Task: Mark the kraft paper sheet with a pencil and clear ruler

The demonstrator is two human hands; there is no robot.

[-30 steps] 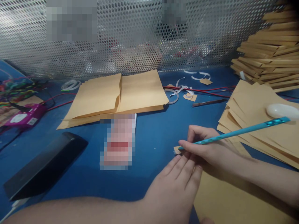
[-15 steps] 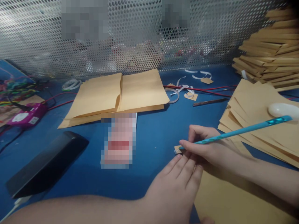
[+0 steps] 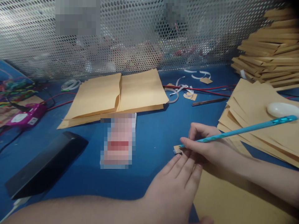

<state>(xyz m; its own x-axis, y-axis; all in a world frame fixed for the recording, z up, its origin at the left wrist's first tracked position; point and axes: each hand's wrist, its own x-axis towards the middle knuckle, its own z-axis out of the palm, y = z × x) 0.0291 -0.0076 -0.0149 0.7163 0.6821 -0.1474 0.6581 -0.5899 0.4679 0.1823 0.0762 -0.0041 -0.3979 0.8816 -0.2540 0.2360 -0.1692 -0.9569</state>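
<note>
My right hand (image 3: 203,140) is closed around a slim light-blue pencil (image 3: 240,131) with a shiny teal band near its upper end. Its lower tip meets a small brown paper piece (image 3: 177,148), which has a clear or whitish bit at its near edge. Flat beside it lies my left hand (image 3: 175,183), fingers stretched out, the fingertips by the paper piece and under my right hand. Whatever is beneath those fingers is hidden. A large brown paper sheet or envelope (image 3: 229,199) spreads below both hands at the lower right.
Brown envelopes (image 3: 142,90) lie at the back, with a phone (image 3: 134,124), mostly blurred out, before them. A black box-shaped device (image 3: 46,165) is at left, near a purple device (image 3: 30,115). More envelopes (image 3: 247,109) carry a white oval object (image 3: 282,110); a tall stack (image 3: 268,53) rises behind.
The pencil has shifted slightly, its upper end further right and its tip a little up. My right hand moved a touch with it; my left hand stays in place.
</note>
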